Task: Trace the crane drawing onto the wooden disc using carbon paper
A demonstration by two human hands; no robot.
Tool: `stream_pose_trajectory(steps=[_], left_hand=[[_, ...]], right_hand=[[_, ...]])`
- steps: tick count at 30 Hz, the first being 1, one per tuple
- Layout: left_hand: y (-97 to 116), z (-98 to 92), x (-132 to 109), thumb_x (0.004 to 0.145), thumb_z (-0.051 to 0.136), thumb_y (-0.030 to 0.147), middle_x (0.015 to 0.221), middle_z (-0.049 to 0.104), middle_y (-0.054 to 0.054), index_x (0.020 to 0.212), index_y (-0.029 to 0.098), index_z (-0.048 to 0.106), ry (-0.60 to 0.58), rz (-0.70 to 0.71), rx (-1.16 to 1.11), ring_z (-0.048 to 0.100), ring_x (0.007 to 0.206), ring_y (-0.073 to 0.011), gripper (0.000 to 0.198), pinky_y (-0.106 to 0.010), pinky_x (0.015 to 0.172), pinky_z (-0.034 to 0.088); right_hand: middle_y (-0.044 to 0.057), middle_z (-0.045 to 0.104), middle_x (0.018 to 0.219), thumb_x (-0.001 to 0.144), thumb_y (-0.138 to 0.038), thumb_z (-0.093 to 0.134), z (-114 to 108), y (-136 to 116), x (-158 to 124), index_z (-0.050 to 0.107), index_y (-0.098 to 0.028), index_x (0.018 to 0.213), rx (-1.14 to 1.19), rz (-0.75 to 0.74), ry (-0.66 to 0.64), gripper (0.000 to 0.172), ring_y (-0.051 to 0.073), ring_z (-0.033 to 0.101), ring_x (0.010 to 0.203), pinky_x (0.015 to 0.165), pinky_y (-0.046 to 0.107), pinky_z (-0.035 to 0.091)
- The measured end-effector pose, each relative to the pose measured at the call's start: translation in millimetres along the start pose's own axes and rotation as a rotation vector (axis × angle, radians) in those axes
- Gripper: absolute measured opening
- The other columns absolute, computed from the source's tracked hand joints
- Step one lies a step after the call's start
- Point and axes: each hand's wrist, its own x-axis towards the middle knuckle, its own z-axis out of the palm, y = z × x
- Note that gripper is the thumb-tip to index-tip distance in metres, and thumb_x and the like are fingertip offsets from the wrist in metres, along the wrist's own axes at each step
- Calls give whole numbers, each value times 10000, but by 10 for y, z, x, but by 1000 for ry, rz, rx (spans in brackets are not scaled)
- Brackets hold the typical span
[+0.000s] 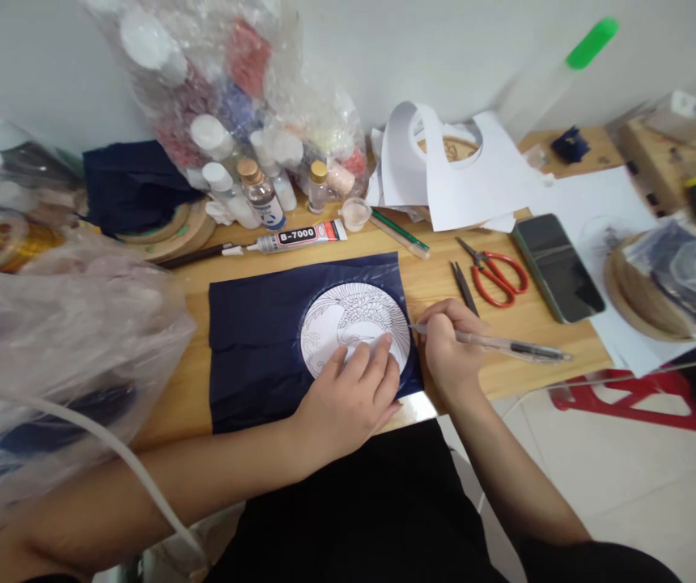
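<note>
A round white paper with a line drawing (354, 320) lies on a dark blue sheet (256, 340) on the wooden table (433, 279). My left hand (348, 397) rests on the lower edge of the round paper, fingers stretched flat and pressing it down. My right hand (448, 348) is closed around a clear pen (506, 346), whose tip touches the right edge of the round paper.
Red-handled scissors (497, 275), dark tweezers (463, 287) and a phone (558, 267) lie to the right. A B-7000 glue tube (299, 236), small bottles (260, 194), white cut paper (463, 174) and plastic bags of supplies (227, 73) stand behind. A big plastic bag (50, 356) fills the left.
</note>
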Motion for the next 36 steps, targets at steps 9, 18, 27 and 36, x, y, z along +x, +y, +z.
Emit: stream_pose_trajectory(steps=[9, 18, 27, 36], left_hand=[[2, 8, -3, 946, 496, 434, 1353, 574, -131, 1212, 100, 600, 12, -2, 4, 555, 1072, -264, 440, -380, 871, 452], [12, -5, -2, 946, 482, 438, 1352, 580, -109, 1218, 114, 602, 1, -18, 7, 543, 1084, -259, 440, -382, 893, 454], [17, 4, -8, 962, 456, 432, 1359, 572, -112, 1231, 114, 591, -9, -25, -8, 541, 1103, -259, 438, -385, 914, 434], [20, 12, -7, 947, 479, 451, 1342, 584, -108, 1218, 117, 592, 12, -33, -9, 534, 1093, -254, 444, -381, 917, 413]], right_hand=[[-45, 520, 464, 653, -132, 435, -15, -9, -2, 561, -199, 538, 18, 30, 121, 184, 106, 489, 456, 443, 242, 373], [-50, 551, 492, 680, -136, 489, -2, -9, 0, 592, -201, 570, 43, 0, -87, 164, 103, 504, 471, 469, 236, 396], [-52, 568, 502, 686, -130, 490, 6, -63, 17, 602, -195, 586, -5, -57, -145, 164, 92, 507, 466, 463, 221, 395], [-54, 553, 499, 687, -138, 491, -7, -44, 19, 592, -197, 575, -24, -24, -167, 161, 86, 495, 474, 473, 216, 389]])
